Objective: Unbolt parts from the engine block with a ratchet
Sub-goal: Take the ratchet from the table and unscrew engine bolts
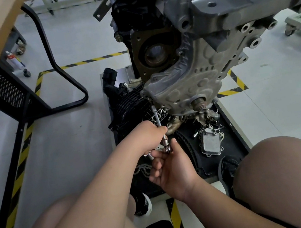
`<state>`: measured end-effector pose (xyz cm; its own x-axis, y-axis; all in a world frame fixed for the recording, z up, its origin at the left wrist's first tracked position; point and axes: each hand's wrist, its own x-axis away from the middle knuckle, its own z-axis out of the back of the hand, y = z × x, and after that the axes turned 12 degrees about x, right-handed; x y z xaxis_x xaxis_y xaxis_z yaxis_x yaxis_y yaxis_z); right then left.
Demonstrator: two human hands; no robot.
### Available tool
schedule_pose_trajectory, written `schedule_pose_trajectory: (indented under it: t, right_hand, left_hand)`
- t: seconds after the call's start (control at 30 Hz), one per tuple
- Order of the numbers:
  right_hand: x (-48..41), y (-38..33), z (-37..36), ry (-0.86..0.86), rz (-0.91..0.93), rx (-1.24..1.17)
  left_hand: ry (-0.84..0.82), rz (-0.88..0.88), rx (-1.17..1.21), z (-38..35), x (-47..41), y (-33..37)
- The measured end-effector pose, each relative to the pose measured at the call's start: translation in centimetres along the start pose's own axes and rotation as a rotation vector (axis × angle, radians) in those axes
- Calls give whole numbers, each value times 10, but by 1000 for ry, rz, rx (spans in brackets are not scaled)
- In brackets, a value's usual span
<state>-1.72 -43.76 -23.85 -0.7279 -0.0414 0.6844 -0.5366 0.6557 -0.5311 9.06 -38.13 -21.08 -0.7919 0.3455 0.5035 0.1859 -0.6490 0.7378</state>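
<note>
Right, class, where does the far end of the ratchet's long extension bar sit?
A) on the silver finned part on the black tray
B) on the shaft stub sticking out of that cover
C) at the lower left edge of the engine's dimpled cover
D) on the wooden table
C: the extension bar rises from the ratchet, through the gripping left hand, to the dimpled cover's lower left edge.
</note>
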Motion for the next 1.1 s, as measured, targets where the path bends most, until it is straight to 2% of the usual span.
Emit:
schedule_pose_trajectory:
  t: [0.6,0.87,1.1]
  right_hand:
    - [0,2,5,72,94,145]
    - [-2,3,5,145,160,226]
    - [-3,2,5,112,89,161]
  left_hand:
    - [55,-90,-82,0,-5,-7]
    - [101,-129,-226,-1,-4,-6]
    - [86,-141,-185,-1,-7,-7]
